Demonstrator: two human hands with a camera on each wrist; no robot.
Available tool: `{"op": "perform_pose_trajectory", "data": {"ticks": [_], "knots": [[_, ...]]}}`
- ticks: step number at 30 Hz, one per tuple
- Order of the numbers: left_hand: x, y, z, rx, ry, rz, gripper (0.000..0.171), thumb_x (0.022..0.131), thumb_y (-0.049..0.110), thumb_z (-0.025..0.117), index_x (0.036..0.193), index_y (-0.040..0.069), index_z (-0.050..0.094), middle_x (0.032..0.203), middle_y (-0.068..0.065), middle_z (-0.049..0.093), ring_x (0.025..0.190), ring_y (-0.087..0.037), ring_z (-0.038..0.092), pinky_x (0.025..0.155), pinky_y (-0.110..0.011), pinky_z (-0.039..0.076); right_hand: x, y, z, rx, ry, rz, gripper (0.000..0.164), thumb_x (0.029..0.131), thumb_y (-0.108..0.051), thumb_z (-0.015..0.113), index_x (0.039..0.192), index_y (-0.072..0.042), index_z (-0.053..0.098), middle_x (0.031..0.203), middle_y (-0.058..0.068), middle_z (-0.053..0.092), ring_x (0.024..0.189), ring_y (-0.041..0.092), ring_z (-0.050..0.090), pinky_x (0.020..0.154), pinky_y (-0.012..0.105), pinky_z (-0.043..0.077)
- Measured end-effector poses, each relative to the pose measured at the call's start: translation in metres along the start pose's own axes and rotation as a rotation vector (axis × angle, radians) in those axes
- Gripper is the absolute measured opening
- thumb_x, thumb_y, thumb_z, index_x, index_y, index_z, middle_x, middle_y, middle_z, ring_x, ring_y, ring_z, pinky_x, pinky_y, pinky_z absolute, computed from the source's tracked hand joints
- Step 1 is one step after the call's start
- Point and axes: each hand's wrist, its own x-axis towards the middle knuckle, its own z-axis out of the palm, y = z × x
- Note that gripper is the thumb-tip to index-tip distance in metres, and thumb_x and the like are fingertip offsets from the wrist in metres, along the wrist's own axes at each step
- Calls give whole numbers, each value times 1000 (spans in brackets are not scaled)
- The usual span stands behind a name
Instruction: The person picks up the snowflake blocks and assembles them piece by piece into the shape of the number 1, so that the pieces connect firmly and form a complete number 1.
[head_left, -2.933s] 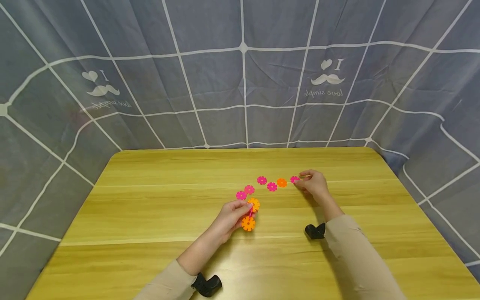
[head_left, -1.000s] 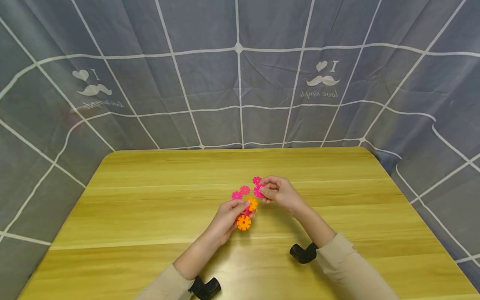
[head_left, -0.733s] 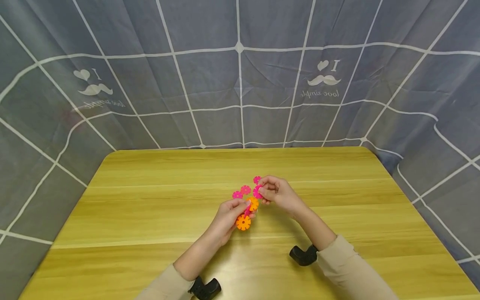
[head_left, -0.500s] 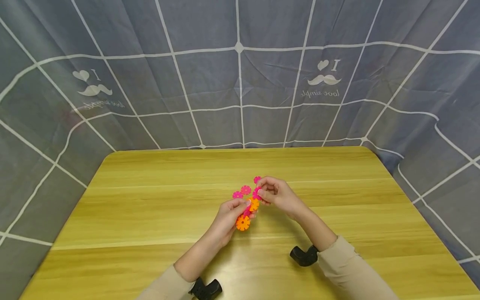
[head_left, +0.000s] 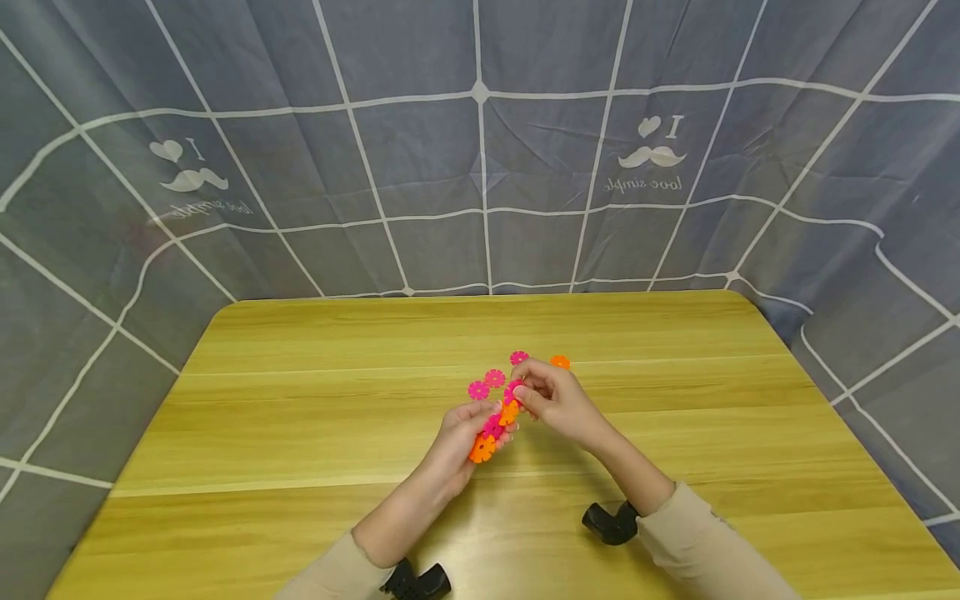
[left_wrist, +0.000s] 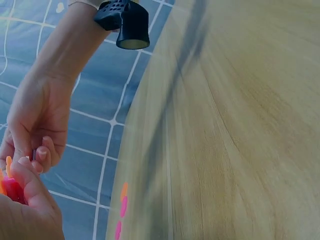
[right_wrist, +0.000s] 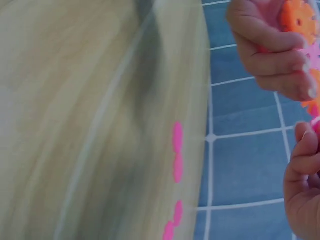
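My left hand grips a short row of flower-shaped plastic discs near the table's middle. In it are an orange disc at the near end, a pink disc in the middle and another orange disc on the far side. Thumb and fingers of my right hand pinch a second pink disc against that far orange one. Whether their slots interlock cannot be made out. The left wrist view shows the held pink disc mostly covered by fingers; the right wrist view shows an orange disc clearly.
Loose discs lie flat on the wooden table beyond the hands: pink discs and one orange disc, partly behind the right hand. Black wrist cameras sit at both cuffs. A grey checked curtain surrounds the table.
My right hand took the pink disc from the far right and carried it left to the row in the left hand. Lately the pink disc came down onto the orange one, and the row tilted.
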Motion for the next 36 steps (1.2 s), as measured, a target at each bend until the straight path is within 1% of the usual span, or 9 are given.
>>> {"op": "perform_pose_trajectory", "data": {"ticks": [4, 9, 12, 16, 22, 24, 28, 31, 36], "knots": [[0, 0, 0, -5, 6, -4, 23, 96, 4, 45, 107, -16, 50, 72, -6, 63, 58, -6, 61, 54, -12, 51, -1, -2, 0, -47, 2, -30, 5, 91, 3, 56, 89, -2, 56, 62, 3, 46, 50, 20, 44, 44, 20, 36], [0, -3, 1, 5, 19, 9, 23, 96, 4, 46, 106, -15, 52, 74, -6, 62, 60, -6, 62, 56, -13, 51, -3, -2, 1, 22, 8, 0, 7, 91, 5, 54, 88, 0, 56, 62, 6, 49, 52, 31, 46, 45, 19, 37], [0, -6, 1, 4, 21, 11, 19, 96, 5, 47, 101, -11, 55, 74, -6, 63, 60, -6, 61, 57, -14, 52, -4, 7, 2, 74, 16, 13, 6, 91, 6, 53, 90, 2, 57, 64, 10, 51, 52, 21, 48, 45, 20, 39], [-1, -10, -2, -6, -9, 7, 17, 96, 4, 47, 98, -10, 56, 75, -6, 63, 60, -7, 60, 60, -17, 53, -6, 11, 4, 111, 5, 19, 7, 91, 6, 54, 96, 6, 58, 68, 11, 55, 53, 14, 50, 47, 20, 43], [0, -14, -12, 13, -76, -30, 24, 96, 3, 45, 109, -17, 51, 84, -8, 64, 69, -10, 63, 67, -20, 55, -6, 18, 10, 87, 7, 13, 13, 90, 2, 57, 101, 8, 62, 73, 11, 61, 55, 23, 54, 50, 25, 49], [1, -14, -15, 34, -91, -36, 27, 97, 4, 46, 113, -18, 49, 90, -12, 66, 72, -10, 64, 70, -21, 55, -6, 19, 11, 52, 36, 10, 15, 89, 1, 59, 102, 7, 64, 79, 14, 64, 59, 21, 55, 53, 24, 50], [3, -13, -16, 61, -113, -37, 34, 98, 6, 46, 121, -19, 47, 103, -19, 66, 76, -10, 64, 73, -22, 54, -5, 22, 13, -23, 104, 15, 19, 88, -3, 63, 105, 5, 67, 97, 16, 68, 79, 17, 60, 69, 23, 51], [4, -13, -16, 62, -113, -40, 36, 98, 8, 46, 123, -18, 46, 108, -21, 64, 74, -8, 64, 72, -21, 54, -3, 24, 12, -34, 123, 18, 19, 87, -3, 63, 105, 4, 68, 103, 16, 67, 90, 20, 61, 78, 29, 51], [4, -13, -15, 78, -87, -22, 35, 97, 8, 47, 123, -16, 48, 106, -19, 65, 71, -8, 65, 68, -20, 54, -3, 27, 10, -10, 112, 10, 19, 88, -3, 62, 104, 4, 67, 100, 20, 66, 88, 19, 60, 79, 35, 50]]}}
